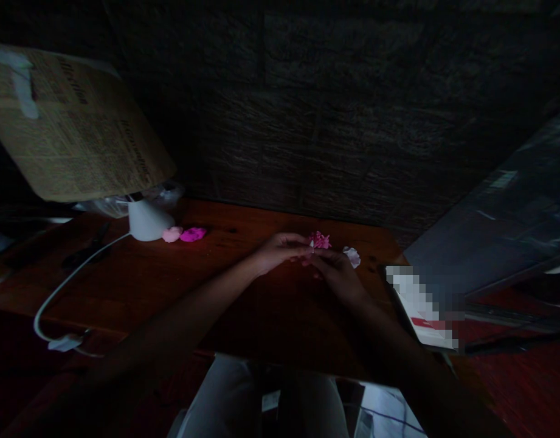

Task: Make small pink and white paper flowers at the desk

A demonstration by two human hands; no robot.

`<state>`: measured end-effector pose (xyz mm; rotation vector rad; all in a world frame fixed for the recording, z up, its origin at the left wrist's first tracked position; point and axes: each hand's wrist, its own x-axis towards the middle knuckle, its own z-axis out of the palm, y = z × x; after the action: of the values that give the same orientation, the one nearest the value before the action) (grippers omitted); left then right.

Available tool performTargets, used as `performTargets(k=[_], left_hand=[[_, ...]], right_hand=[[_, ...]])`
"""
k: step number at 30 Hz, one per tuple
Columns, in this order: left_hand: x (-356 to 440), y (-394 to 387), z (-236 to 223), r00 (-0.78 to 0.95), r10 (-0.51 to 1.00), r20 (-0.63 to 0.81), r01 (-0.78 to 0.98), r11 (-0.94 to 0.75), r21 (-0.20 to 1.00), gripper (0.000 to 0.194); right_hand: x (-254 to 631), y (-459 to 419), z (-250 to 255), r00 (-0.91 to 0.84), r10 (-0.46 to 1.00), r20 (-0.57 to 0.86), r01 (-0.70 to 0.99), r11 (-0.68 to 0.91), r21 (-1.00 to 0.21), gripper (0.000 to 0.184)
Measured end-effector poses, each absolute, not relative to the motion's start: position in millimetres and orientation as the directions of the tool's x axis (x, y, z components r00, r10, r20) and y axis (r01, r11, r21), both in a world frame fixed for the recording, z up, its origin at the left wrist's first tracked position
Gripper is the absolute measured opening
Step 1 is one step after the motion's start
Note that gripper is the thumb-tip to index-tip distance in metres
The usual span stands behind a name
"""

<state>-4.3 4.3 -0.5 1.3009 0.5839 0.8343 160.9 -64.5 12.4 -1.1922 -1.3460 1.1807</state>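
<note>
My left hand (285,249) and my right hand (335,271) meet over the wooden table. Both are closed, with thumbs and fingers pinched together around a small white piece (312,245). Its kind is too small and dim to tell. Right behind the fingertips shows a ruffled pink flower (322,239); whether the fingers touch it I cannot tell. A pale, whitish-pink petal-like piece (351,257) lies on the table just beyond my right hand.
A lamp with a newsprint shade (92,128) and white base (147,220) stands at left. Beside it lie a pale pink flower (172,234) and a magenta one (193,234). A white cord (56,286) crosses the table. Dark scissors-like tool (86,249) lies left. A brick-patterned wall (270,121) rises behind.
</note>
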Motion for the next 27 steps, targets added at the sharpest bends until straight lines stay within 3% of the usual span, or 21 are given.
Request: performTargets(k=[8, 17, 27], left_hand=[[-4, 0, 10, 0.614, 0.779, 0.125, -0.265, 0.054, 0.963, 0.04], [-3, -3, 10, 0.617, 0.784, 0.069, -0.282, 0.138, 0.95, 0.045], [0, -5, 11, 0.631, 0.771, 0.087, -0.277, 0.119, 0.954, 0.047]], right_hand=[[162, -65, 15, -0.101, 0.993, 0.066, 0.04, 0.07, -0.997, 0.038], [162, -65, 14, -0.122, 0.988, 0.096, -0.003, 0.097, -0.995, 0.034], [163, -63, 11, -0.108, 0.993, 0.049, -0.056, 0.043, -0.997, 0.028]])
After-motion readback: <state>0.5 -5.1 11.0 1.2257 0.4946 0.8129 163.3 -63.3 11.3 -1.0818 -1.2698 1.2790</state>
